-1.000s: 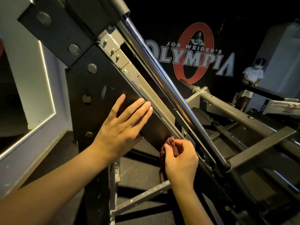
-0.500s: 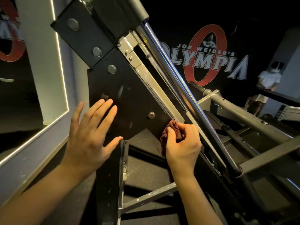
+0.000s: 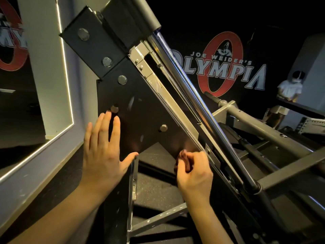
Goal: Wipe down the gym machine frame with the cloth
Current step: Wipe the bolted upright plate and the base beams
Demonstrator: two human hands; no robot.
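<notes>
Right fingers [image 3: 199, 156] hide most of the cloth [image 3: 182, 158].

Only readable thing from where I'm standing is the big logo [image 3: 222, 67] painted on the black back wall [image 3: 193, 23]: "JOE WEIDER'S OLYMPIA", red O behind silver letters.

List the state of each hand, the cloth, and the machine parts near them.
left hand, open, fingers straight, flat on the black plate.
right hand, curled, pinching the cloth.
cloth, bunched up, against the plate's lower edge.
black plate, bolted on, smudged.
chrome rod, tilted, shiny.
</notes>
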